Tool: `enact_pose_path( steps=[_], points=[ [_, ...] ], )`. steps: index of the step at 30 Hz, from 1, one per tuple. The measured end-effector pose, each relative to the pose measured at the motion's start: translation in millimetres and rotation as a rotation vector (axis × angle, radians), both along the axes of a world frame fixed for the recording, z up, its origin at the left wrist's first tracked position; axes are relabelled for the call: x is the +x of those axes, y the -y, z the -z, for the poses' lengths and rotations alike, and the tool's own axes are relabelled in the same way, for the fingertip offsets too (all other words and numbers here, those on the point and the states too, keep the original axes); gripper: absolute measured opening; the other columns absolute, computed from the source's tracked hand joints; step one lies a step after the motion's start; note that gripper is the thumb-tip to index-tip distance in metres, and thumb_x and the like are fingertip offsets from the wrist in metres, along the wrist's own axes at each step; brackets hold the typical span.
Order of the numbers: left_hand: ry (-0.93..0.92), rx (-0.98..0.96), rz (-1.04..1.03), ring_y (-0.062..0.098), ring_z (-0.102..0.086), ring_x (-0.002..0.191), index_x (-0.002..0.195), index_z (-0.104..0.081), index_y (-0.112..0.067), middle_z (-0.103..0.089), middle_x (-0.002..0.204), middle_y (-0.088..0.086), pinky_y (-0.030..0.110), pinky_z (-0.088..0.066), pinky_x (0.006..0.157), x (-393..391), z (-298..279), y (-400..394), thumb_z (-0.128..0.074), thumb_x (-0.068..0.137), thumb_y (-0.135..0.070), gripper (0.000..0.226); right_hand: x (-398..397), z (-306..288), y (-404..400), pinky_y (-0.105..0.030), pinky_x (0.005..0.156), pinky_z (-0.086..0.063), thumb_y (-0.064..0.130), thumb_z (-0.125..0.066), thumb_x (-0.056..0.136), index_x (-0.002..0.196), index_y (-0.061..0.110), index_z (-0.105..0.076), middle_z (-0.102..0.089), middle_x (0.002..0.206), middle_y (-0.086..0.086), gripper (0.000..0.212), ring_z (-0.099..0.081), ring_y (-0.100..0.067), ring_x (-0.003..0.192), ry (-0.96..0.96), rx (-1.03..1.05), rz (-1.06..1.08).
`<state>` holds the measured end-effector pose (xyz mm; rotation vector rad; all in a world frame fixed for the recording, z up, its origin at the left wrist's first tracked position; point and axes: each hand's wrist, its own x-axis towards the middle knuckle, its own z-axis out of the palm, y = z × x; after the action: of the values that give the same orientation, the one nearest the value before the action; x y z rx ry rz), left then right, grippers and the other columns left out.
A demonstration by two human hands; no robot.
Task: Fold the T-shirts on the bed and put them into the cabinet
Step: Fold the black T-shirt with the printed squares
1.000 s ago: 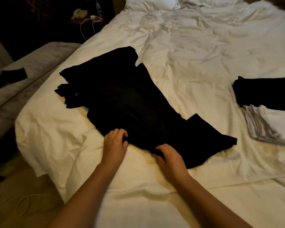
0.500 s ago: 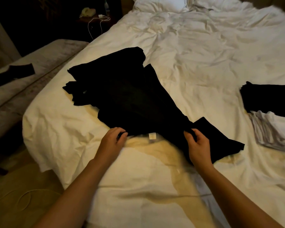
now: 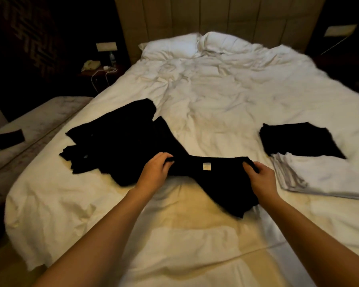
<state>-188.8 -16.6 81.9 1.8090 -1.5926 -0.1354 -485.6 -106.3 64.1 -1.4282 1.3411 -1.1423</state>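
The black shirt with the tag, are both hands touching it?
Touching. The head view shows the left hand and right hand each pinching the black shirt's top edge.

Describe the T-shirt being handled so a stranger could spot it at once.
On the white bed, at its near edge, lies a black T-shirt stretched between the left hand and right hand. Only it shows a small pale neck label.

Item count: one unfolded black cotton T-shirt (image 3: 133, 137) at centre; one folded black T-shirt (image 3: 296, 139) at 3 o'clock; one stack of folded white T-shirts (image 3: 323, 177), individual count indeterminate; two white pillows (image 3: 170, 48) at 12 o'clock; two hands (image 3: 155, 172).
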Motion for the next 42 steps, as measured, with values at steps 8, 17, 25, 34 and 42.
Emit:
enact_pose_path(
  steps=[8,17,25,34,42],
  points=[
    [-0.051,0.036,0.118,0.018,-0.065,0.092,0.111,-0.066,-0.015,-0.069,0.100,0.002,0.034,-0.053,0.075,-28,-127,62,-0.058,0.101,-0.031,0.021,-51,-104,47,-0.032,0.048,-0.043,0.028,-0.062,0.097,0.082,0.002,-0.061,-0.056,0.070,-0.008,0.030,-0.056,-0.023,0.064,0.089,-0.011,0.017],
    [-0.307,-0.050,0.079,0.030,-0.065,0.086,0.113,-0.061,-0.010,-0.060,0.106,0.012,0.045,-0.062,0.057,-49,-251,91,-0.052,0.104,-0.028,0.022,-49,-223,62,-0.035,0.065,-0.045,0.029,-0.058,0.100,0.103,-0.003,-0.065,-0.064,0.084,-0.020,0.033,-0.061,-0.027,0.073,0.156,-0.100,0.035],
    [-0.433,-0.238,0.026,0.021,-0.069,0.084,0.092,-0.067,-0.005,-0.066,0.092,0.009,0.036,-0.063,0.063,-36,-339,69,-0.069,0.094,-0.023,0.019,-44,-322,49,-0.027,0.062,-0.046,0.033,-0.059,0.098,0.101,0.014,-0.070,-0.070,0.087,-0.002,0.022,-0.066,-0.018,0.084,0.067,-0.411,0.059],
    [-0.108,-0.530,0.015,0.020,-0.066,0.085,0.096,-0.070,-0.009,-0.067,0.088,0.004,0.039,-0.058,0.068,-16,-411,26,-0.065,0.097,-0.028,0.020,-22,-395,18,-0.025,0.070,-0.035,0.028,-0.059,0.099,0.096,0.006,-0.066,-0.057,0.087,-0.004,0.023,-0.052,-0.023,0.088,-0.061,-0.852,0.197],
    [0.146,-0.773,-0.129,0.013,-0.052,0.089,0.107,-0.066,-0.008,-0.060,0.099,0.002,0.023,-0.034,0.073,-14,-447,-9,-0.056,0.102,-0.028,0.023,-21,-437,-14,-0.018,0.069,-0.027,0.024,-0.061,0.098,0.096,0.002,-0.066,-0.051,0.088,-0.003,0.023,-0.046,-0.019,0.089,-0.041,-1.049,0.318]
  ],
)
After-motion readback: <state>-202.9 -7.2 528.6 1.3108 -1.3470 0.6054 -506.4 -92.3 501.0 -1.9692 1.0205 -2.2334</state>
